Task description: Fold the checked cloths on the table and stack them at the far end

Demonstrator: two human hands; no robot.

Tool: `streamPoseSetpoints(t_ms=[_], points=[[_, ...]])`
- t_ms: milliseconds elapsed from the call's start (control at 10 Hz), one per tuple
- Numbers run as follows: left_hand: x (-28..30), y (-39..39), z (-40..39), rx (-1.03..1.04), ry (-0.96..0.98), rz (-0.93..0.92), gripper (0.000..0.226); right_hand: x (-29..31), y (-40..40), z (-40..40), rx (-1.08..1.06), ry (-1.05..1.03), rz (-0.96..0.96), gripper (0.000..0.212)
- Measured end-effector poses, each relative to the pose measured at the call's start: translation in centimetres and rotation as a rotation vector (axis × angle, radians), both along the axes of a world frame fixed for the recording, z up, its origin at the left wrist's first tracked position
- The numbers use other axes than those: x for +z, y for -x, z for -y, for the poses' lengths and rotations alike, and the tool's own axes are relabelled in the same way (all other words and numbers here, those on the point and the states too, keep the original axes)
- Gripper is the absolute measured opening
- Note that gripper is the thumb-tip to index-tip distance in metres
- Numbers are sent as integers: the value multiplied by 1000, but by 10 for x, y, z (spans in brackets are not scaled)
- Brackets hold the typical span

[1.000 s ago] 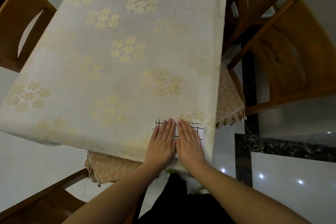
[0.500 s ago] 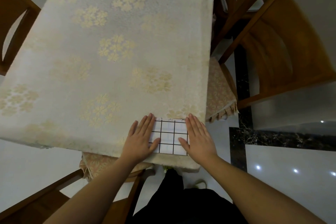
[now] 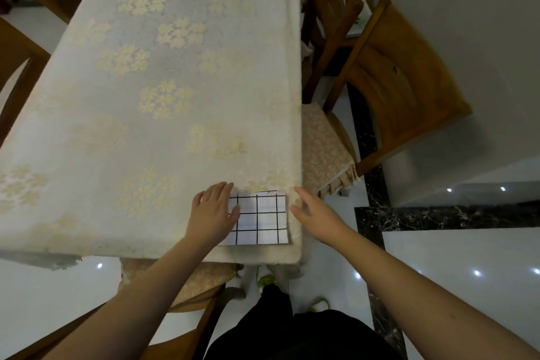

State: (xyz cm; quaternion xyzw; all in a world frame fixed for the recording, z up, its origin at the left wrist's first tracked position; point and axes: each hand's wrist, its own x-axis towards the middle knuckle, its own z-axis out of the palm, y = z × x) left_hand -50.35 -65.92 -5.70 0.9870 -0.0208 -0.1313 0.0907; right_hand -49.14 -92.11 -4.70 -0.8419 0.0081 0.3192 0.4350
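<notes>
While the folded checked cloth lay flat at the near right corner of the table, both hands were spread and gripped nothing.

The left hand rested with straight fingers on the cloth's left edge, and the right hand hung just beside its right edge, fingers loose, near the table's rim; whether it touched anything could not be told. No stack showed at the far end. The cloth sat close to both table edges, so a careless sweep or one-handed lift could probably let it slide off or spring open, spoiling the fold before carrying.
</notes>
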Motion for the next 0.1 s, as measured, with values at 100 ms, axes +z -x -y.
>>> streamPoseSetpoints(t_ms=[100], points=[[23, 2, 45, -62, -47, -75, 55, 22, 19, 23, -111, -91, -109, 51]])
